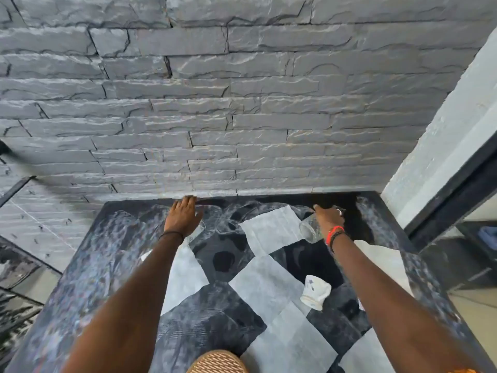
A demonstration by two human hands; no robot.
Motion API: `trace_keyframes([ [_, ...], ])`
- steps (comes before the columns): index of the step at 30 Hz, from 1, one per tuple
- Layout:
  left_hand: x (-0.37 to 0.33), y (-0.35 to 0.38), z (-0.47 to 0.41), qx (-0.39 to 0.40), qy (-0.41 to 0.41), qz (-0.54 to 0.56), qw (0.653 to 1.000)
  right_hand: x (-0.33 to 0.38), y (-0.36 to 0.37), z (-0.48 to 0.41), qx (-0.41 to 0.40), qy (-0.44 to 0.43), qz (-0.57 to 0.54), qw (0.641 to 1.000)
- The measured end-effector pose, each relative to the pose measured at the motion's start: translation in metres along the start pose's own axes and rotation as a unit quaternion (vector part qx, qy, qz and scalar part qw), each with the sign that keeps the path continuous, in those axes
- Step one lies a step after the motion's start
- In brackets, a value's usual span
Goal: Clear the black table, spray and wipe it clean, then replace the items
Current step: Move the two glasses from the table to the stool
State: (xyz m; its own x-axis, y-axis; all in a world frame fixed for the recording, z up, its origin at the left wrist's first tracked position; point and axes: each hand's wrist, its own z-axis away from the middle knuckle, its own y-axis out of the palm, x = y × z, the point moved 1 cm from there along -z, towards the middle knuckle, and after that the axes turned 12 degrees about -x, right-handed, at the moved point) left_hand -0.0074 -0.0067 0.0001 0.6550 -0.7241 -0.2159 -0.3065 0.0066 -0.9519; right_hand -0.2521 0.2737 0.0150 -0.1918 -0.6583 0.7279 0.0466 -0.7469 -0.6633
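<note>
The stone wall (pixel 242 103) stands hard against the bench's (pixel 88 265) far edge, and a pale pillar (pixel 443 135) closes off the far right corner. Along the far edge the left hand (pixel 183 215) lies over a clear glass (pixel 197 231), and the right hand (pixel 328 215) grips a tilted glass (pixel 310 228). A white cup (pixel 316 292) sits near the right edge and a woven thing (pixel 217 362) at the near edge. There is room to pass along the left side and between the forearms.

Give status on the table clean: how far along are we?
Done: unclear. The black table looks streaky, which could be wiping smears or just reflections. In hand: the right hand grips a tilted glass at the far edge, and the left hand is over a second glass. Left: a white cup and other glasses sit on the table. No spray or cloth in view.
</note>
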Motion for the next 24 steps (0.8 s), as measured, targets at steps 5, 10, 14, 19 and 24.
trace_keyframes([
  [5, 0.020, 0.043, 0.005, 0.049, -0.075, -0.010, 0.996, -0.038, 0.033, -0.042, 0.053, 0.080, -0.031, 0.995],
  [10, 0.031, 0.071, 0.000, 0.084, -0.117, -0.016, 0.990, -0.064, 0.072, -0.081, 0.050, 0.112, -0.095, 0.988],
  [14, 0.036, 0.078, -0.011, 0.091, -0.139, -0.017, 0.986, -0.042, 0.069, -0.060, 0.046, 0.134, -0.186, 0.972],
  [19, 0.042, 0.080, -0.020, 0.101, -0.150, -0.021, 0.983, -0.055, 0.095, -0.077, 0.073, 0.196, -0.242, 0.947],
  [24, 0.041, 0.081, -0.023, 0.095, -0.149, -0.022, 0.984, -0.061, 0.095, -0.085, 0.079, 0.223, -0.232, 0.944],
])
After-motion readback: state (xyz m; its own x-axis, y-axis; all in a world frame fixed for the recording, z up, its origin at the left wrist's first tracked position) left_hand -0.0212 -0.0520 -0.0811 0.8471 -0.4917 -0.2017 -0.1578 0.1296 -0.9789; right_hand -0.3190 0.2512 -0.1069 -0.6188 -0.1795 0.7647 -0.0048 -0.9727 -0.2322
